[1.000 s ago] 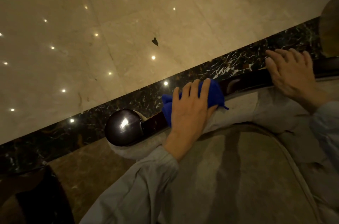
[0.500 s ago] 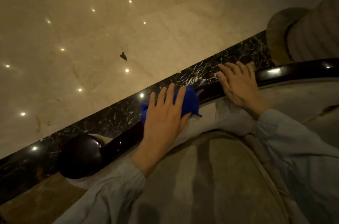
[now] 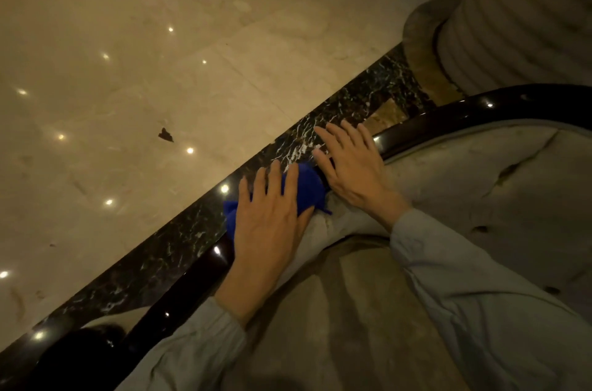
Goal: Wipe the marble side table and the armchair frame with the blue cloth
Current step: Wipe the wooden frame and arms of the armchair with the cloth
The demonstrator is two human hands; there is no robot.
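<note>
My left hand (image 3: 272, 214) presses the bunched blue cloth (image 3: 306, 187) onto the glossy dark wooden frame (image 3: 474, 107) of the armchair, fingers spread over the cloth. Most of the cloth is hidden under the palm. My right hand (image 3: 347, 166) lies flat on the same curved rail just right of the cloth, fingers apart, holding nothing. The frame runs from the lower left up to the right around the beige upholstered seat and back (image 3: 480, 198). The marble side table is not in view.
A polished beige marble floor (image 3: 144, 70) with a dark veined border strip (image 3: 336, 121) lies beyond the chair. A fluted stone column (image 3: 512, 22) with a round base stands at the upper right. A small dark scrap (image 3: 165, 135) lies on the floor.
My left hand has slid the cloth along the rail toward the right hand; the two hands now almost touch. The view has shifted right, showing more of the column.
</note>
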